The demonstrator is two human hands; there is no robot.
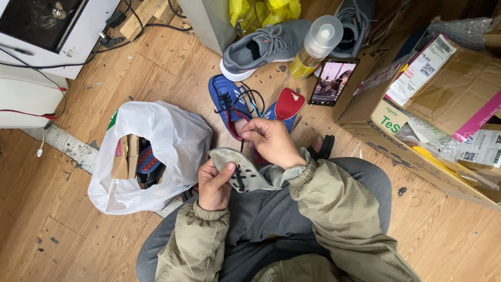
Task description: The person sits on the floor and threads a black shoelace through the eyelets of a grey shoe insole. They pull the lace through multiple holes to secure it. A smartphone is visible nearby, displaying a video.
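The left hand (pixel 215 184) pinches a grey shoe insole (pixel 241 171) between thumb and fingers. Just above the insole, the right hand (pixel 272 142) closes its fingertips on a black lace from the blue football boot (pixel 225 100). A white plastic bag (pixel 156 151) lies left of the insole.

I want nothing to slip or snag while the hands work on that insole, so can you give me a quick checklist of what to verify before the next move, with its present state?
1. Left hand has a firm grip on the grey insole: ok, thumb pressed on top.
2. Right hand pinches something at its fingertips: cannot tell what, too small.
3. Blue shoe within reach: ok, just ahead of the hands.
4. Black laces untangled: not ok, looped loosely across the shoe.
5. Spray bottle upright: not ok, it lies tilted against the grey sneaker.
6. Phone away from the hands: ok.
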